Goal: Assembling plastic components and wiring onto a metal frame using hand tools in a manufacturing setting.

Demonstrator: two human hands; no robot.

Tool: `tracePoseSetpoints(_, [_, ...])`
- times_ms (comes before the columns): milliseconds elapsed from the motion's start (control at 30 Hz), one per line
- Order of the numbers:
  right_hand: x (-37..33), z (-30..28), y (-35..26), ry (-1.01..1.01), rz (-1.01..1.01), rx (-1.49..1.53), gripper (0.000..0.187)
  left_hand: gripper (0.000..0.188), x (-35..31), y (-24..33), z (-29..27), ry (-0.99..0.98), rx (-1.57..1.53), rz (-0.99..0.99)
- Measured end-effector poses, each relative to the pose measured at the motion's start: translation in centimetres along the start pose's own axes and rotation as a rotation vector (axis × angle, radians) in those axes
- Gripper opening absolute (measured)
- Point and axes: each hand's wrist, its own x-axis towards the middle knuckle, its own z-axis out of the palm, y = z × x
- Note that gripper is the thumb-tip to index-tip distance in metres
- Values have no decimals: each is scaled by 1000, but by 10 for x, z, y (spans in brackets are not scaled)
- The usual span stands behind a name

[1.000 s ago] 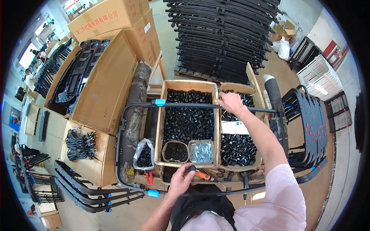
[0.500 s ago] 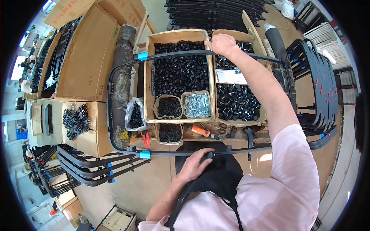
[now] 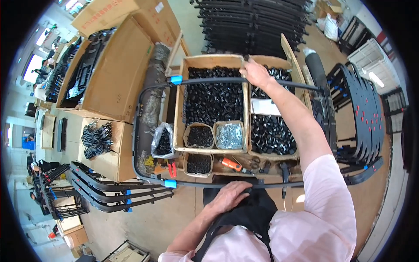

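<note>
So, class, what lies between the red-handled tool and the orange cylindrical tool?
In the head view, a brown cardboard box of small black parts.

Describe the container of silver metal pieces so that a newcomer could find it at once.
Under the big black frame, find the left wooden bin, full of black parts. At its near end stand two small containers. Choose the right one: its pieces are silver, while its left neighbour holds dark ones.
</note>
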Motion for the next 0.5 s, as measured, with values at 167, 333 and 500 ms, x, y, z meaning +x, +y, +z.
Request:
tracePoseSetpoints(167, [-1,-23,-22,-204,54,-58,33,37,-2,2,-6,-80,-34,5])
tracePoseSetpoints(333, [5,-32,-10,-262,-66,-214,23,38,-2,-5,8,-101,-89,54])
tracePoseSetpoints(500, [4,-39,-34,-263,5,-344,30,40,-3,-3,17,-34,-20,-17])
